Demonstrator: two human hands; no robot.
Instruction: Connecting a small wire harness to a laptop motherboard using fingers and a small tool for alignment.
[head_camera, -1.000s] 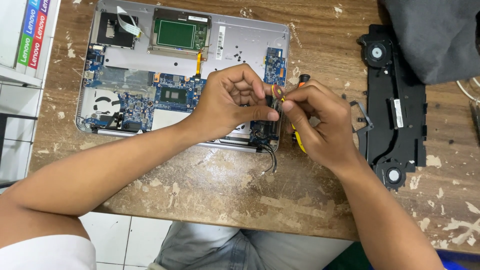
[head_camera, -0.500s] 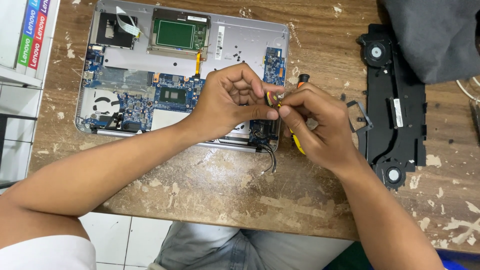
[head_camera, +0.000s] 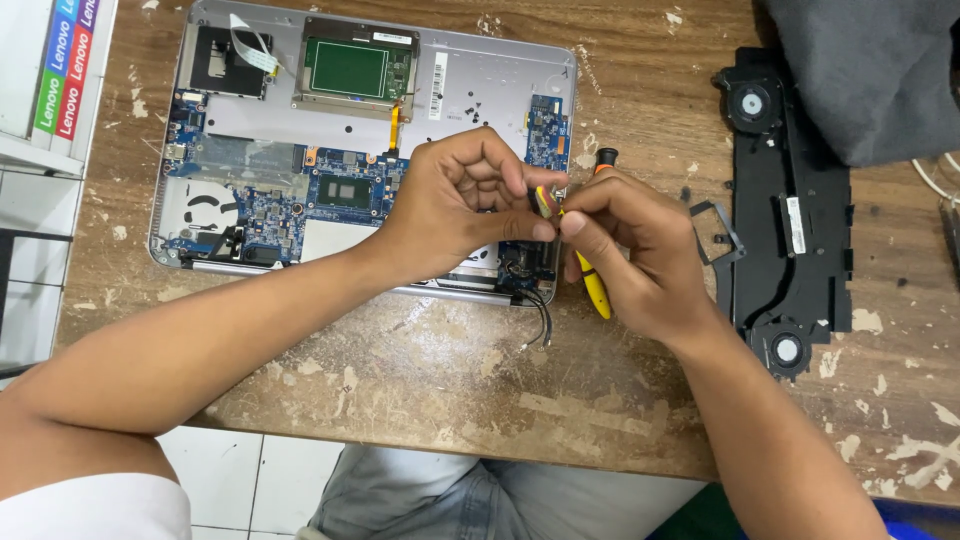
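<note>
We count one opened silver laptop chassis (head_camera: 470, 80), one black plastic speaker assembly (head_camera: 790, 215) — two round drivers — one yellow-handled screwdriver (head_camera: 597, 290), two hands.

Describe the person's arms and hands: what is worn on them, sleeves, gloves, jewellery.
Both hands, left hand and right hand, are bare: no gloves, and no rings or watch that show. The forearms are uncovered. A short white sleeve covers the left upper arm at the bottom left corner; the right arm runs out of view before any sleeve shows.

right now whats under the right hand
Under the right hand lies a yellow-handled screwdriver on the wooden table; only its handle end and dark tip show. Its middle is covered by the hand.
</note>
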